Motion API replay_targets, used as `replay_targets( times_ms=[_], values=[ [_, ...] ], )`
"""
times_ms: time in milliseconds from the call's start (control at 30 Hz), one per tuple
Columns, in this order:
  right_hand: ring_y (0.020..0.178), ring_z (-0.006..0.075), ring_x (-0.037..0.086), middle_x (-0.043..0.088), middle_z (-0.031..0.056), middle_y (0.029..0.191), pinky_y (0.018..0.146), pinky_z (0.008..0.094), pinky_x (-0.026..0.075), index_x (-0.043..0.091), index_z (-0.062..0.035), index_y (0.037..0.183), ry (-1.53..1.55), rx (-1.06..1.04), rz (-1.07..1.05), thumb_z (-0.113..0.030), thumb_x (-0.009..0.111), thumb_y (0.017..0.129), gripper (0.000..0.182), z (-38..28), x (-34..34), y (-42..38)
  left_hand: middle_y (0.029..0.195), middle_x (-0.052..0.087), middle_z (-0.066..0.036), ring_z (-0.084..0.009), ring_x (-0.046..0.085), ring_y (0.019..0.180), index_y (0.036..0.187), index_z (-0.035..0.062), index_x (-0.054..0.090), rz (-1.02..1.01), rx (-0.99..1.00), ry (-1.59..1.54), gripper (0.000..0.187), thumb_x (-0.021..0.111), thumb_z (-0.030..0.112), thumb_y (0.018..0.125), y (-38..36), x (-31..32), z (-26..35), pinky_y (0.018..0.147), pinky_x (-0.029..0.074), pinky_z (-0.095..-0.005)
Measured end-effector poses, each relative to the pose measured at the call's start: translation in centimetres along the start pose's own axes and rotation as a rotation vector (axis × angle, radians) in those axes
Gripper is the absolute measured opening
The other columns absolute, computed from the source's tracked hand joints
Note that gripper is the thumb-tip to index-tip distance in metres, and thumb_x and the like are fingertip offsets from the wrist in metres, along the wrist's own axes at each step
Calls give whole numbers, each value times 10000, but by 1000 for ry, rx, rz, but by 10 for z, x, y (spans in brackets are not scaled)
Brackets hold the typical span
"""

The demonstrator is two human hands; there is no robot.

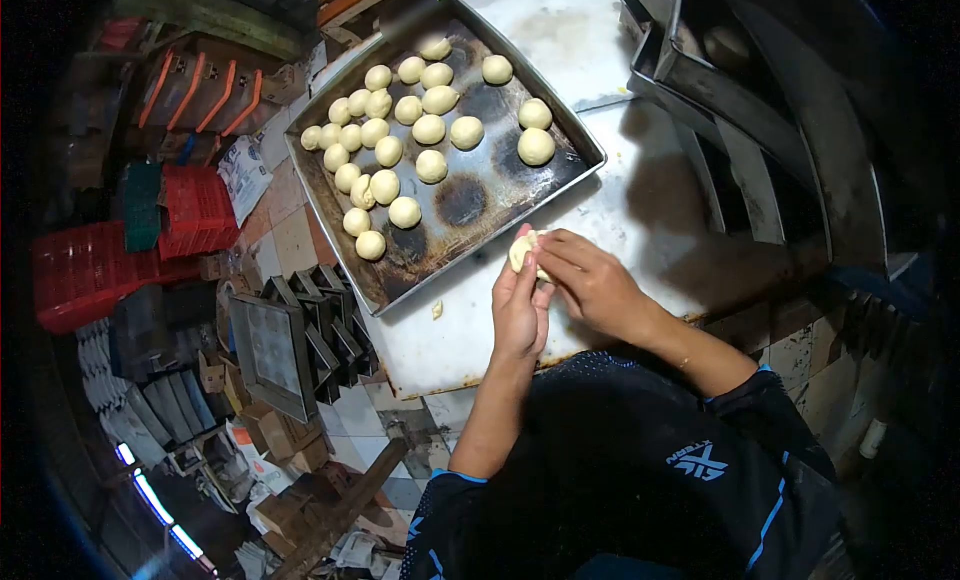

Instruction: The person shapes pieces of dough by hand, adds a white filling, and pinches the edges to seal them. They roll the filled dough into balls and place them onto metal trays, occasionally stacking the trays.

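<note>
Both hands meet over the white table, just off the near edge of a metal baking tray (470,248). My left hand (518,315) is closed around a piece of pale dough (522,248), thumb pressed against it. From the other side, my right hand (590,283) pinches the same dough, its fingers partly covering it. Several round dough balls (430,130) lie on the dark, stained tray, crowded toward its left side, with a few standing apart at the right. A small dough scrap (437,310) rests on the table left of my hands.
Stacked metal trays (740,150) rise at the right of the table (440,355). More metal pans (270,350) stand low on the left, near red crates (200,210). Cardboard boxes (280,430) and a wooden beam (350,500) are below the table's left side.
</note>
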State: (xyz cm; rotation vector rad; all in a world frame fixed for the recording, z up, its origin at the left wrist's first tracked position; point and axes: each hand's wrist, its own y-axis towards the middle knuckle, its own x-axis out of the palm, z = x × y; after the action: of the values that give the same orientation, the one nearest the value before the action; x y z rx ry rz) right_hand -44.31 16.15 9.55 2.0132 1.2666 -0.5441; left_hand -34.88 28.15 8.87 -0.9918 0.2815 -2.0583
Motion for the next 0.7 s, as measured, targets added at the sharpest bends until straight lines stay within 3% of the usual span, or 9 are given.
replay_targets(
  times_ms=[100,200,233,300,400,500,567,633,700],
  values=[
    [1276,370,569,572,242,1384,1092,425,445,616,2,1314,62,7,-186,-33,644,891,425,-14,-15,5,1376,568,-129,-205,572,1227,1495,17,407,-26,30,-64,448,462,176,1080,1,-11,1,1025,494,-363],
    [1348,344,524,539,216,1449,1125,432,408,617,3,1328,596,121,-75,-46,633,917,415,-7,-21,0,1421,524,-206,-276,565,1264,1492,-22,363,-48,156,-144,457,416,167,1080,-13,-9,10,1040,510,-408],
    [1252,294,594,575,176,1408,1082,400,462,666,-2,1268,555,141,88,-78,661,936,341,-7,-18,1,1425,516,-227,-294,567,1264,1487,-33,357,-56,213,-176,456,403,168,1079,-21,-7,14,1036,520,-421],
    [1066,229,670,626,142,1262,886,315,581,719,6,1171,753,545,74,-107,702,936,262,-18,-12,-1,1455,479,-242,-316,572,1254,1495,-21,338,-126,294,-174,459,391,170,1081,-36,-6,18,1022,525,-423],
    [895,140,675,620,98,1147,692,239,593,736,20,1121,1303,629,166,-114,755,903,257,-35,15,-3,1397,510,-238,-294,571,1236,1516,-19,287,-152,446,7,487,413,124,1068,-56,-3,11,1026,502,-398],
    [837,132,675,619,102,1147,679,254,598,730,43,1112,605,203,295,-97,789,863,292,-93,14,-1,1536,289,-293,-414,432,1341,1549,-48,155,63,895,875,712,569,100,990,-73,-21,1,1128,348,-476],
    [831,158,696,644,126,1090,680,272,584,729,54,1063,403,110,271,-39,794,821,267,-142,6,-2,1509,271,-336,-456,355,1380,1565,-52,91,91,1131,993,824,614,94,945,-105,-26,7,1158,290,-481],
    [831,202,704,666,154,1034,692,293,575,732,46,1023,233,-133,438,12,766,813,216,-172,18,-8,1480,316,-326,-425,409,1350,1567,-56,90,96,1022,998,827,612,83,941,-154,-28,30,1137,334,-454],
    [816,242,701,675,167,997,688,312,573,733,24,992,171,-291,469,15,742,813,179,-205,24,-19,1436,431,-195,-264,510,1255,1565,-52,157,-39,945,383,811,649,205,975,-191,-50,38,1076,402,-354]
  ],
)
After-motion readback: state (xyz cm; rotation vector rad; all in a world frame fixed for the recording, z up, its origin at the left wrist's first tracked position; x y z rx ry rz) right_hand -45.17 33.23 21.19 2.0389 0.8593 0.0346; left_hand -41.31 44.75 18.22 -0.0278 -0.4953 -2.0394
